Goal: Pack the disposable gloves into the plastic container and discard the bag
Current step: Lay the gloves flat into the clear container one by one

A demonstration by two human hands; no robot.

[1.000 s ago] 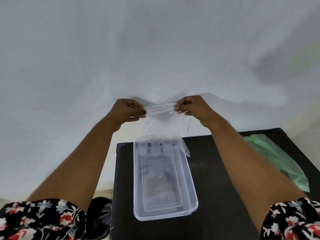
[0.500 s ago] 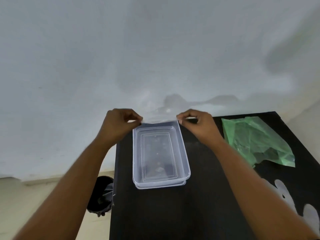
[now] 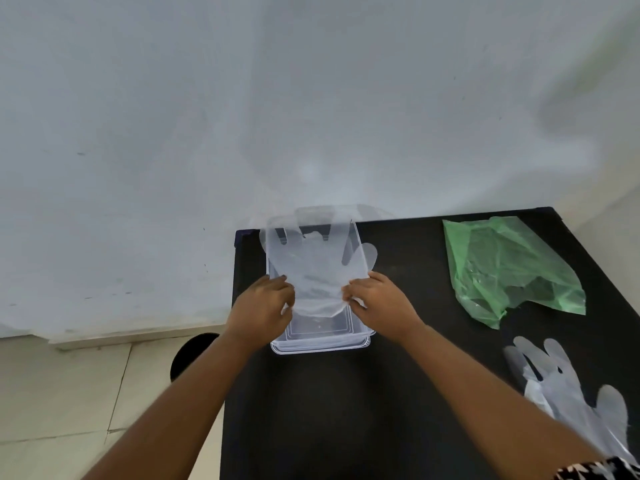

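Note:
A clear disposable glove [image 3: 313,261] lies spread over the far half of the clear plastic container [image 3: 322,344], its fingers pointing away from me and overhanging the far rim. My left hand [image 3: 261,308] pinches the glove's cuff at the left side. My right hand [image 3: 379,303] pinches the cuff at the right side. Both hands are over the container's middle. A pile of several more clear gloves [image 3: 568,386] lies on the table at the right. The green plastic bag [image 3: 502,268] lies crumpled at the far right.
The black table [image 3: 346,410] stands against a white wall [image 3: 311,98]. A dark round bin [image 3: 194,351] sits on the tiled floor left of the table. The container is near the table's far left corner.
My hands came toward me and down, from the container's far rim to its middle. The glove they hold now lies spread over the container. The view has tilted down.

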